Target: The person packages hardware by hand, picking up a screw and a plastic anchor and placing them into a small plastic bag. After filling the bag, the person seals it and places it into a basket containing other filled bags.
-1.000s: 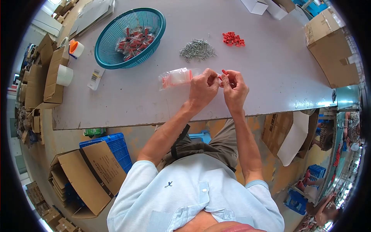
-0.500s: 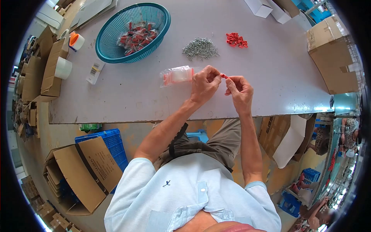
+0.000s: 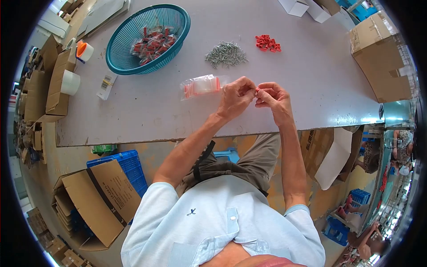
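Observation:
My left hand (image 3: 235,99) and my right hand (image 3: 275,101) meet fingertip to fingertip above the table. A small red plastic piece (image 3: 257,90) is pinched in my right fingers, mostly covered by them. My left thumb and forefinger are pressed together against its near side; whatever they grip is hidden. Left of my left hand lie small clear zip bags (image 3: 201,86) with red edges. Beyond my hands are a heap of silvery screws (image 3: 226,55) and a smaller heap of red plastic pieces (image 3: 268,43).
A teal basket (image 3: 116,67) holding bagged red pieces stands at the back left. Barcode labels (image 3: 106,85) and tape rolls (image 3: 70,82) lie further left. A cardboard box (image 3: 380,62) sits at the right edge, white boxes (image 3: 297,6) at the back. Other people are far right.
The red piece, showing between both hands before, is now mostly covered by my right fingers. My hands have drawn closer together. The whole view has shifted slightly.

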Demonstrator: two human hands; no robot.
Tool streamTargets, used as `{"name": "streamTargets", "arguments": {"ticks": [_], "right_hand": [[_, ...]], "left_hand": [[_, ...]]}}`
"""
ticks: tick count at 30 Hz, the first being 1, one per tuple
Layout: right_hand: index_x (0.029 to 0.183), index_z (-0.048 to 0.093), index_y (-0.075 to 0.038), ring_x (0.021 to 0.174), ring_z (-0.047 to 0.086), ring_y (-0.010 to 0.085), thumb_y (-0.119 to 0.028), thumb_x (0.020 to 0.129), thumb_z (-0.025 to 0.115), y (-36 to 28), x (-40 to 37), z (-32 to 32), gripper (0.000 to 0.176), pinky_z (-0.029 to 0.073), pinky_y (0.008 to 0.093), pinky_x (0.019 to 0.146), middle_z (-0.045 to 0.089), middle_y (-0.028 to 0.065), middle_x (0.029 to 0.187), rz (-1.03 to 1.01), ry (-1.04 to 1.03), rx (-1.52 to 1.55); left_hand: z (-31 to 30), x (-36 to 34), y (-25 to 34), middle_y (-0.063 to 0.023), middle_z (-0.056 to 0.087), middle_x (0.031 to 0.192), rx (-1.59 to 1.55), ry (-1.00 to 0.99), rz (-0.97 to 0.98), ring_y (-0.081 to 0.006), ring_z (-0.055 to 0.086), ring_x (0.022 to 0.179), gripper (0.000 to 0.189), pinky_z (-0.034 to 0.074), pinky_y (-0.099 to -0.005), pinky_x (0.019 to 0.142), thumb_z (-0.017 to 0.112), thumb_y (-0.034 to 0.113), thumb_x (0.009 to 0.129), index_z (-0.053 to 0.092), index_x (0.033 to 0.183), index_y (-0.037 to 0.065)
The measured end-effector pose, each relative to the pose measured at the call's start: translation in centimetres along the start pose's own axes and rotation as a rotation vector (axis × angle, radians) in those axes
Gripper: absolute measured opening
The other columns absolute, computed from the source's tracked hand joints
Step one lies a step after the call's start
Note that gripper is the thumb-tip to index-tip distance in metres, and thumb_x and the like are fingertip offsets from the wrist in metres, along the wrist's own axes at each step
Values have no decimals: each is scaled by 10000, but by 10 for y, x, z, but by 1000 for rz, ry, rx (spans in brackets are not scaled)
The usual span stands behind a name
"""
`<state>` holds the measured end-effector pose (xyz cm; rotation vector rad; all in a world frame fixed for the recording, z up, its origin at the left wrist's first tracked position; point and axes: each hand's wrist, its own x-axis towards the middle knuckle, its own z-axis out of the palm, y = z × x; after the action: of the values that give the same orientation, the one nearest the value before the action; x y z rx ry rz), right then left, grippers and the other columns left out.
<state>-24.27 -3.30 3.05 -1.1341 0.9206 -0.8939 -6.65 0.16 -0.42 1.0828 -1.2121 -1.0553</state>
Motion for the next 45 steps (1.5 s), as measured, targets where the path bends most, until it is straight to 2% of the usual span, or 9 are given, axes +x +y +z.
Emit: {"name": "streamTargets", "arguments": {"ticks": [5,11,15,20,21,23,26,33,45], "right_hand": [[1089,699,28,798,733,144,-86,984,722,11,4,4,157,662,297,681,749,108,931,-168,85,-364],[997,710,31,752,721,115,-53,983,715,3,-1,14,85,663,291,685,741,81,862,-83,84,-106],[999,712,24,767,723,111,-51,983,715,11,0,5,77,651,286,677,740,68,861,-127,59,-146],[1074,695,17,785,722,114,-16,988,677,19,-6,16,94,622,276,673,742,69,888,-451,208,-710],[1074,695,17,785,722,114,-16,988,677,18,-7,18,94,622,276,673,742,69,888,-452,209,-710],[1118,690,21,752,706,119,-31,995,677,15,-6,21,134,626,287,684,735,78,909,-273,211,-221],[1139,703,8,773,721,117,-33,991,678,19,-5,7,155,629,279,702,753,79,915,-269,178,-119],[1135,706,27,796,715,121,-61,1023,676,14,-3,7,146,628,287,708,746,80,941,-235,100,-294],[1068,686,-4,723,689,123,-83,1029,674,10,-9,19,88,554,286,631,726,73,884,-459,159,-669]], "left_hand": [[1,-3,7,-66,740,871,257,30,121,-91,691,776,83,582,-260,689,697,-41,948,680,1026,-16],[2,-3,4,-72,748,861,201,89,191,-97,702,771,102,580,-269,678,704,-40,934,689,1029,-5],[2,-5,11,-74,748,857,213,30,116,-106,712,778,99,585,-278,687,701,-35,935,684,1028,-5],[4,-5,10,-59,748,875,331,53,161,-106,711,777,76,590,-274,697,686,-33,943,675,1015,-10],[4,-4,8,-59,745,885,246,66,99,-109,711,786,71,590,-271,697,673,-31,954,669,1022,-9],[1,-2,4,-59,741,895,163,82,39,-112,711,796,67,591,-268,697,660,-29,965,663,1029,-7],[-1,0,8,-64,732,919,-95,69,-75,-114,710,825,70,591,-262,705,629,-28,988,649,1049,-1],[-1,0,7,-60,714,909,-123,7,-83,-93,676,790,75,584,-257,702,600,-34,999,637,1053,4],[-4,3,4,-54,724,891,-122,22,-140,-86,679,753,105,575,-245,667,663,-2,947,650,1051,-3]]}}
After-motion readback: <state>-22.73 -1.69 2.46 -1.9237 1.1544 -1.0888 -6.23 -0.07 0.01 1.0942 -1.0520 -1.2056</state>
